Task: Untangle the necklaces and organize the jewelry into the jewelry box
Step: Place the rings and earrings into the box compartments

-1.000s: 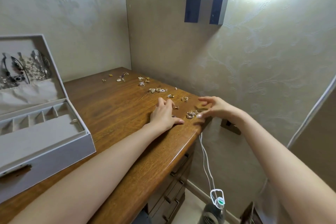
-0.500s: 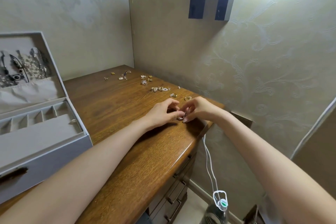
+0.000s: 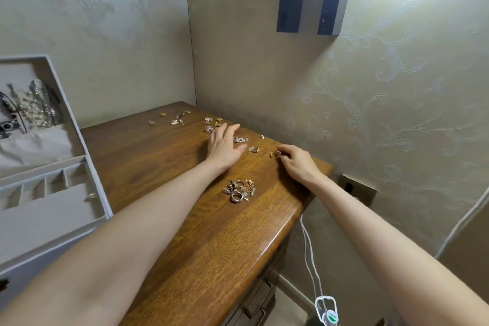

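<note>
A small heap of rings and charms (image 3: 240, 190) lies on the wooden desk (image 3: 169, 167) between my forearms. Further back, single pieces of jewelry (image 3: 211, 122) are scattered along the wall side. My left hand (image 3: 224, 144) reaches flat over the desk with straight fingers, next to a pearl piece (image 3: 240, 139). My right hand (image 3: 297, 161) has curled fingers touching a gold ring (image 3: 275, 154) near the desk's right edge. A gold piece (image 3: 254, 149) sits between the hands. The open grey jewelry box (image 3: 53, 193) stands at the left, with necklaces (image 3: 31, 106) hanging in its lid.
The desk meets patterned walls at the back and right. A white cable (image 3: 309, 249) hangs off the desk's right edge to a plug (image 3: 326, 309) near the floor. A wall socket (image 3: 357, 190) sits right of the desk. Drawers (image 3: 259, 302) are below the front edge.
Both hands left the heap of rings they had gathered. The left hand moved back toward the scattered pieces and opened flat; the right hand moved right to the gold ring.
</note>
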{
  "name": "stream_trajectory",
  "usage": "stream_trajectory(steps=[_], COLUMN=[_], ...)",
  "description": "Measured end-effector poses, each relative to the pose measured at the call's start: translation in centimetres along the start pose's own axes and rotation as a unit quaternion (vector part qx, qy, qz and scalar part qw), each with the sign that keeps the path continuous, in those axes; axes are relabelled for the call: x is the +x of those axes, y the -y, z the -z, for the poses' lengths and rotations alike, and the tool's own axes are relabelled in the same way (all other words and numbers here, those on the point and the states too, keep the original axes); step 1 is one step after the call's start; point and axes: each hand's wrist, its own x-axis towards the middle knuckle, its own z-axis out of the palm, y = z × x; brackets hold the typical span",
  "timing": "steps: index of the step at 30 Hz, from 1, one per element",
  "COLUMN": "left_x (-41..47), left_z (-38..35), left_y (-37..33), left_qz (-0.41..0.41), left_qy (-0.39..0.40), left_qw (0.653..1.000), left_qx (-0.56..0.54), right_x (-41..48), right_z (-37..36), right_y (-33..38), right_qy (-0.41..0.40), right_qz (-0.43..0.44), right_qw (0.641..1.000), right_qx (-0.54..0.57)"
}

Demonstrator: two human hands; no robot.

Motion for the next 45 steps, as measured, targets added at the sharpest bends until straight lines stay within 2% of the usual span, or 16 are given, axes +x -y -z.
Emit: stream_trajectory(steps=[3, 6, 8, 10, 12, 18, 24, 28, 38, 42, 44, 45], left_x=[1.9, 2.8, 3.0, 3.2, 3.5, 4.6, 4.2, 3.0, 0.3, 0.2, 0.7, 1.2], left_z=[0.4, 0.3, 0.3, 0.3, 0.4, 0.5, 1.3, 2.2, 4.1, 5.2, 5.6, 5.6], left_y=[1.1, 2.1, 2.4, 2.6, 2.8, 2.9, 1.6, 1.4, 0.9, 0.8, 1.1, 1.4], left_qz=[0.024, 0.021, 0.022, 0.026, 0.037, 0.047, 0.054, 0.059, 0.051, 0.068, 0.090, 0.102], left_qy=[0.053, 0.107, 0.105, 0.092, 0.093, 0.153, 0.178, 0.185, 0.220, 0.254, 0.225, 0.191], left_qw=[0.998, 0.994, 0.994, 0.993, 0.989, 0.974, 0.959, 0.958, 0.958, 0.937, 0.931, 0.932], left_qx=[0.014, -0.014, -0.036, -0.069, -0.109, -0.159, -0.215, -0.213, -0.178, -0.228, -0.275, -0.292], right_x=[0.4, 0.6, 1.5, 2.9, 4.4, 8.7, 9.7, 8.6, 4.9, 4.2, 4.2, 4.4], right_z=[-0.4, -0.1, -0.3, -0.6, -1.1, -2.1, -2.0, -1.1, 1.3, 1.8, 1.8, 1.7], right_y=[-0.1, 0.0, 0.0, 0.2, 0.5, 1.3, 1.6, 1.5, 1.5, 1.9, 2.2, 2.3], right_qy=[0.051, 0.121, 0.069, -0.014, -0.041, 0.036, 0.099, 0.132, 0.285, 0.381, 0.405, 0.392], right_qz=[0.054, 0.059, 0.032, -0.007, -0.035, -0.077, -0.037, -0.008, 0.008, -0.013, -0.012, -0.013], right_qw=[0.997, 0.983, 0.980, 0.985, 0.990, 0.994, 0.993, 0.989, 0.939, 0.893, 0.874, 0.873], right_qx=[0.010, 0.127, 0.186, 0.170, 0.129, 0.063, 0.060, 0.072, 0.193, 0.238, 0.268, 0.289])
